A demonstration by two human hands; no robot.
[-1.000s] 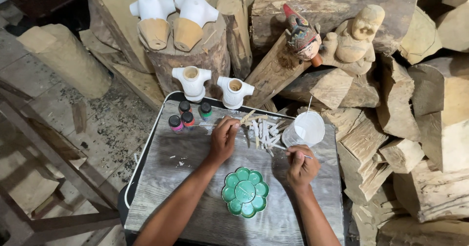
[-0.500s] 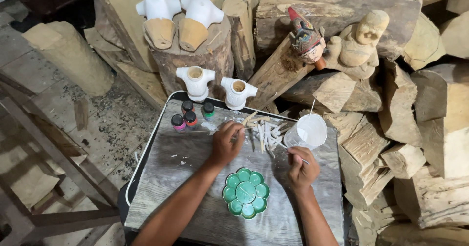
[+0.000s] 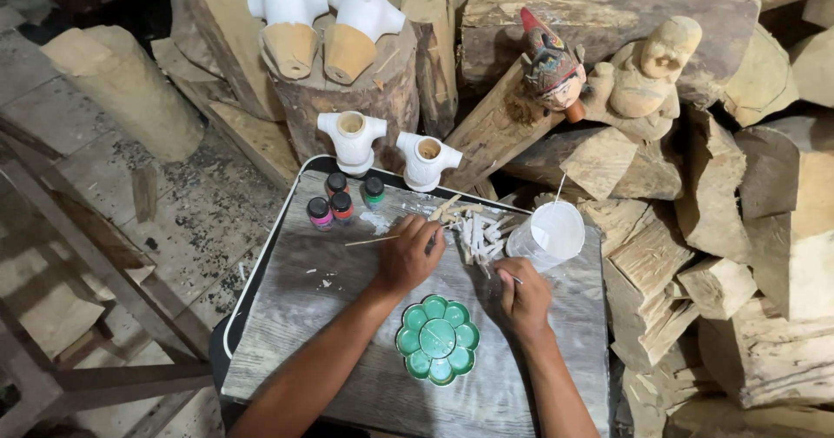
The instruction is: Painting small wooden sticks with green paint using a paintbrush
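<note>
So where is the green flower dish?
In the head view, the green flower-shaped dish lies on the grey tabletop near its front edge, between the two forearms, just below both hands.

A weathered grey wooden board (image 3: 347,316), matt and rough-grained, serves as the work surface. On it sits a glossy green flower-shaped palette (image 3: 437,340), smooth like glazed ceramic or plastic. To the right stands a translucent plastic cup (image 3: 549,234). Small glass-like paint bottles (image 3: 339,199) with dark caps stand at the far left. Pale bare wood sticks (image 3: 473,225) lie in the middle. Beyond, two figure torsos (image 3: 387,151) carry matt white paint, among rough, raw logs (image 3: 608,12).
</note>
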